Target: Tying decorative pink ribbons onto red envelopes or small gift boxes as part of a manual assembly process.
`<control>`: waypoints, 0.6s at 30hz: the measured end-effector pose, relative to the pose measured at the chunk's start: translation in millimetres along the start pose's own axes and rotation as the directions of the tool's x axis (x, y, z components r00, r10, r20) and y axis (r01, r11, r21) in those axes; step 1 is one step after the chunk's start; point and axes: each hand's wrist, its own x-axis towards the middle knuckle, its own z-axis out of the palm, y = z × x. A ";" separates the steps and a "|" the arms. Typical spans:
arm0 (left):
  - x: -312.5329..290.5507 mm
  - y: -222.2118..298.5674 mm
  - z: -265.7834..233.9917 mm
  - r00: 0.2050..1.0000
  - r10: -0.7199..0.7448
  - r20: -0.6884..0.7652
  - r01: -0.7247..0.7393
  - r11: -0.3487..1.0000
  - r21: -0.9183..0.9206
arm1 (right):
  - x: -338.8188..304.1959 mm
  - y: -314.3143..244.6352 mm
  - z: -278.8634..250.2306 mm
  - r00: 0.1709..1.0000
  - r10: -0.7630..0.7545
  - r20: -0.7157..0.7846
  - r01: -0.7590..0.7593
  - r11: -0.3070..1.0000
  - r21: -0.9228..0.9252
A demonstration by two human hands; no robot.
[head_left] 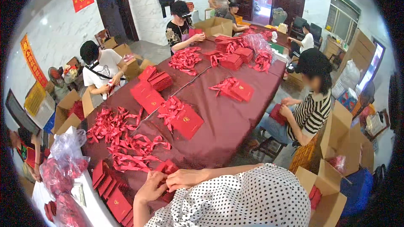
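Note:
At the near edge of the table, my left hand (151, 188) and my right hand (185, 179) are close together with bent fingers, closed on a small red gift bag (169, 166). Most of the bag is hidden behind my hands and my dotted sleeve. Left of my hands lies a fanned row of flat red bags (119, 204), the front one with a gold mark. Just beyond them is a loose heap of red ribbons (134, 149), with a second ribbon pile (110, 124) farther left.
A dark red cloth covers the long table (219, 132). Red bags with ribbons (187, 120) lie mid-table. Clear plastic bags (63, 168) stand at left. A co-worker in stripes (309, 113) sits at right; other people work around the table. Open cardboard boxes (330, 201) stand near right.

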 end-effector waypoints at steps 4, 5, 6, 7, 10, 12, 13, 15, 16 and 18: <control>7.6 8.6 -3.0 0.996 -0.082 0.017 0.082 0.997 -0.013 | -2.7 -0.6 1.2 1.000 -0.008 -0.016 0.008 0.999 0.033; 10.8 7.1 -4.7 0.996 -0.060 0.063 0.061 0.998 -0.013 | -2.2 -0.9 2.0 1.000 -0.009 -0.016 0.010 0.999 0.036; 13.3 6.3 -6.7 0.993 -0.039 0.109 0.040 0.999 -0.014 | -2.0 -1.8 1.3 1.000 -0.006 -0.003 0.006 0.999 0.032; 17.4 6.9 -8.4 0.993 -0.038 0.109 0.040 0.999 -0.013 | -2.6 -1.6 -0.6 1.000 -0.002 0.011 0.002 1.000 0.025; 24.2 2.6 -9.1 0.949 -0.178 0.261 0.199 0.978 -0.056 | -5.8 6.6 4.8 0.999 -0.030 -0.030 0.030 1.000 -0.008; 22.3 -12.3 -1.9 0.978 -0.046 0.205 0.064 0.994 -0.086 | -7.2 7.9 4.0 0.999 -0.018 -0.031 0.017 1.000 -0.013; 21.5 -14.9 0.0 0.977 -0.047 0.206 0.065 0.994 -0.085 | -7.4 6.1 2.9 0.999 -0.017 -0.041 0.017 1.000 -0.011; 19.4 -18.0 2.4 0.996 -0.002 0.088 0.015 0.988 -0.151 | -7.1 5.9 2.7 0.998 -0.018 -0.054 0.017 1.000 -0.009; 16.9 -19.6 3.7 0.996 -0.001 0.093 0.014 0.989 -0.148 | -6.5 7.4 2.9 0.998 -0.010 -0.065 0.010 1.000 -0.007; 10.7 -19.8 5.3 0.962 -0.237 -0.135 0.226 0.970 -0.092 | -5.2 9.4 2.2 0.997 -0.003 -0.082 0.002 1.000 -0.005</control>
